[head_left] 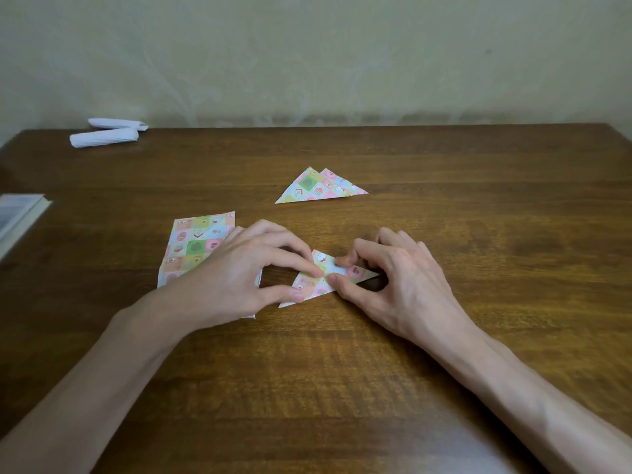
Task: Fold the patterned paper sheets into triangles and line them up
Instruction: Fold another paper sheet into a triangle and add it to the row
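Patterned triangle [318, 285] sits mid-frame on the wooden table [444, 217], right between both hands. The left hand [236, 271] pins its left half with curled index fingertip and thumb, and the right hand [400, 278] pinches its right half between thumb and index. The unfolded sheets [195, 248] lie partly under the left hand, and two finished triangles [318, 188] overlap just above centre.

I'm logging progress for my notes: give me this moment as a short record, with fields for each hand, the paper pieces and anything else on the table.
Left hand: holds the half-folded triangle at its left part
Right hand: pinches its right part
Finished triangles: two, overlapping, farther back on the table
Unfolded patterned paper: flat, partly under the left hand
Other: two white rolls, far left corner
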A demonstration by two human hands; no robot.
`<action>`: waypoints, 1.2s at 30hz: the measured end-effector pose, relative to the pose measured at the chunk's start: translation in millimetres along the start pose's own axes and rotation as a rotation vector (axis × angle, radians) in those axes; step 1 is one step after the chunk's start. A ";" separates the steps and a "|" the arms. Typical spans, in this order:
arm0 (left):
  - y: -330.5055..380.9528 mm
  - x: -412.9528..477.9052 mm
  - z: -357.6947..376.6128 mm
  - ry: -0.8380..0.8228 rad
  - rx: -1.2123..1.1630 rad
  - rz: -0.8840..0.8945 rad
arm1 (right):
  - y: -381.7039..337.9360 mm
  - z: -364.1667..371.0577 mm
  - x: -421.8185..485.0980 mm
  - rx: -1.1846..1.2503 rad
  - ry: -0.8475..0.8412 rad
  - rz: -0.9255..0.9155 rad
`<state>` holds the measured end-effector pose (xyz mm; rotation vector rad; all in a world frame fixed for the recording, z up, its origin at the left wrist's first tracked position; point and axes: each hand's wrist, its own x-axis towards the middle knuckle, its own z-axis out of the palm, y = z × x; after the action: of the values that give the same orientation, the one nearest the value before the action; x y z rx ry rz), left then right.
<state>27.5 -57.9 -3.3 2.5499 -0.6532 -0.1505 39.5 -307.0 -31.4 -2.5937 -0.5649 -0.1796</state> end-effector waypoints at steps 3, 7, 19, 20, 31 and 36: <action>-2.6 -3.5 -7.5 -0.082 -0.028 -0.017 | -0.9 -0.9 -0.1 0.004 -0.007 0.002; -3.5 -4.3 -12.5 -0.145 -0.020 -0.007 | -1.5 -2.3 -0.3 -0.002 -0.027 0.010; -5.4 -6.1 -14.5 -0.148 -0.041 -0.017 | -36.7 -4.8 -1.6 -0.147 -0.065 0.098; -6.1 -7.0 -14.8 -0.146 -0.043 -0.021 | -40.1 -5.4 -1.0 -0.147 -0.080 0.112; -3.4 -11.2 -19.4 -0.136 -0.085 -0.080 | -48.6 1.4 -1.4 -0.193 -0.103 0.161; -4.8 -10.9 -18.7 -0.141 -0.101 -0.082 | -42.4 3.4 -3.6 -0.093 -0.070 0.169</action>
<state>24.1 -40.8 10.4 2.4854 -0.5776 -0.3849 18.4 -272.7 -17.2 -2.7313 -0.3668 -0.0609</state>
